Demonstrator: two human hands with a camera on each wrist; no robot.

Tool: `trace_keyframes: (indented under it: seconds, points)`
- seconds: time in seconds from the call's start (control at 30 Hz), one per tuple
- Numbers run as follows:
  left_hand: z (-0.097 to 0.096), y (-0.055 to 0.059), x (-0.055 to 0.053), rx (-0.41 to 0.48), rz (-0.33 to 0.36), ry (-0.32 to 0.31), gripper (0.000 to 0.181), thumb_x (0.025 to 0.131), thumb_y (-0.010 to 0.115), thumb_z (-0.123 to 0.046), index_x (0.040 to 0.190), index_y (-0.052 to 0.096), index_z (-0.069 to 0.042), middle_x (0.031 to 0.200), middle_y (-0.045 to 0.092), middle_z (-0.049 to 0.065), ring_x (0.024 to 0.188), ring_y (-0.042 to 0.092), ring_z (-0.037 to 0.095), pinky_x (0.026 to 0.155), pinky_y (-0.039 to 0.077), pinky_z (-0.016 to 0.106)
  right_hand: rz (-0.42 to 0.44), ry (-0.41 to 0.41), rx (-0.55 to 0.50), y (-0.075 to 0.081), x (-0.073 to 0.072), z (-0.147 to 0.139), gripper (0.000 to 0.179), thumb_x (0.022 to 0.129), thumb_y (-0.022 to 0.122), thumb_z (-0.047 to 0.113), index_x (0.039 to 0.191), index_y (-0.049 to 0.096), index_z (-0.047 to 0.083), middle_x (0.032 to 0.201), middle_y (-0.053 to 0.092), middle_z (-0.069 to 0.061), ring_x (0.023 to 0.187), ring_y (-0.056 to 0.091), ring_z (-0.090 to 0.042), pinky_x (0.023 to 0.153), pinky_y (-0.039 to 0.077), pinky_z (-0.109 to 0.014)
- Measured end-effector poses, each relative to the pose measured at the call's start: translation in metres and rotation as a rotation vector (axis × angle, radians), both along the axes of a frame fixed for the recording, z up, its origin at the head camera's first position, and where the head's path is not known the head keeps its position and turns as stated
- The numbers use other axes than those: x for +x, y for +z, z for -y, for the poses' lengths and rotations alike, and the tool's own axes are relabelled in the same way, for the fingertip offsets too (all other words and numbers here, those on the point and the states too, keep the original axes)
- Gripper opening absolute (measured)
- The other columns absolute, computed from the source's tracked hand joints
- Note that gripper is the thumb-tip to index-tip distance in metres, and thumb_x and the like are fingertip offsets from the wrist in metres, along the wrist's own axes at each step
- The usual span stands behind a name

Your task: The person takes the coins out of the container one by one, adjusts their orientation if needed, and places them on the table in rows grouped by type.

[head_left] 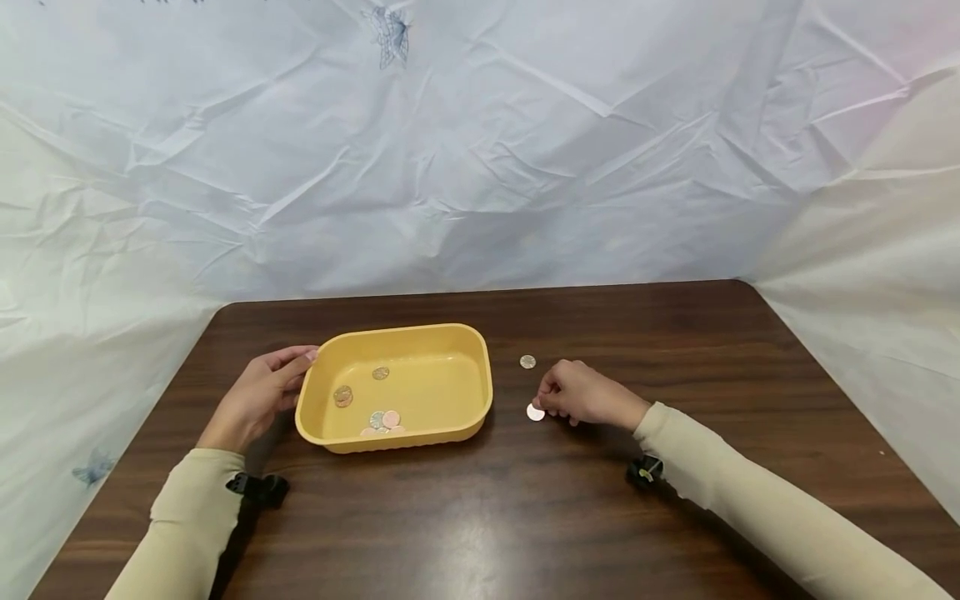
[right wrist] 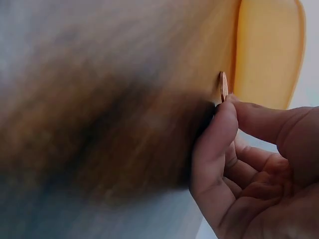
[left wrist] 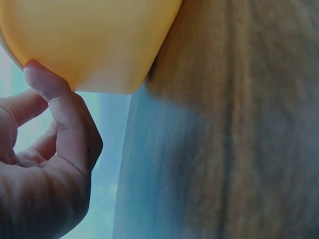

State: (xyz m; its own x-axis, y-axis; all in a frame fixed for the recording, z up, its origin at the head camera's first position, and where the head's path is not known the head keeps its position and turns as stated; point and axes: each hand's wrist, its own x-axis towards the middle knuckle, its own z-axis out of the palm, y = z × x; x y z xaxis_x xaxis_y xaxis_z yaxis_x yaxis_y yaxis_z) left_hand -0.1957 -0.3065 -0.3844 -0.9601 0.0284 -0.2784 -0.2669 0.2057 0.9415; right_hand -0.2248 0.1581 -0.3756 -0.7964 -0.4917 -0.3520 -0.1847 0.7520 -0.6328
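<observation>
A yellow plastic tray [head_left: 411, 336] stands on the dark wooden table, with several silver and copper-coloured coins [head_left: 381, 373] lying inside. My left hand [head_left: 258, 396] holds the tray's left rim; in the left wrist view its fingertips meet the outer wall. To the right of the tray, my right hand [head_left: 588, 396] pinches a coin [right wrist: 224, 86] between thumb and forefinger. That coin is tilted on edge in the right wrist view, low over the tabletop. Another coin [head_left: 528, 362] lies flat on the table, just beyond the right hand.
The brown wood-grain table [head_left: 480, 517] has rounded far corners. White creased sheeting [head_left: 480, 167] hangs behind it and along both sides. Each wrist wears a small black camera [head_left: 645, 472] over a cream sleeve.
</observation>
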Motion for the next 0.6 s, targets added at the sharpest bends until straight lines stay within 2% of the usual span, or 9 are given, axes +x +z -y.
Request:
trace_keyframes:
  seconds: [0.17, 0.27, 0.6]
  points:
    - [0.0000, 0.0015, 0.0003, -0.001, 0.001, 0.006, 0.066, 0.110, 0.058, -0.036, 0.158, 0.037, 0.006, 0.106, 0.071, -0.014, 0.094, 0.073, 0.004, 0.076, 0.064, 0.027, 0.010, 0.029, 0.023, 0.0046, -0.0041, 0.0019, 0.028, 0.103, 0.064, 0.008, 0.075, 0.070, 0.009, 0.070, 0.062, -0.002, 0.053, 0.060, -0.013, 0.053, 0.056, -0.029]
    - [-0.0008, 0.0016, -0.0003, -0.015, -0.001, 0.008, 0.066, 0.110, 0.058, -0.037, 0.158, 0.039, 0.005, 0.107, 0.070, -0.014, 0.094, 0.073, 0.003, 0.077, 0.064, 0.027, 0.014, 0.037, 0.045, 0.0063, -0.0050, 0.0021, 0.025, 0.102, 0.063, 0.005, 0.079, 0.069, 0.008, 0.072, 0.063, -0.003, 0.054, 0.061, -0.014, 0.054, 0.057, -0.029]
    - [-0.0038, 0.0027, 0.0026, -0.041, 0.000, 0.012, 0.066, 0.111, 0.057, -0.038, 0.158, 0.039, 0.005, 0.110, 0.069, -0.011, 0.095, 0.072, 0.003, 0.079, 0.064, 0.028, 0.002, 0.051, 0.045, 0.0016, -0.0037, 0.0022, 0.025, 0.101, 0.071, 0.012, 0.076, 0.067, 0.011, 0.068, 0.062, 0.000, 0.052, 0.061, -0.014, 0.053, 0.057, -0.029]
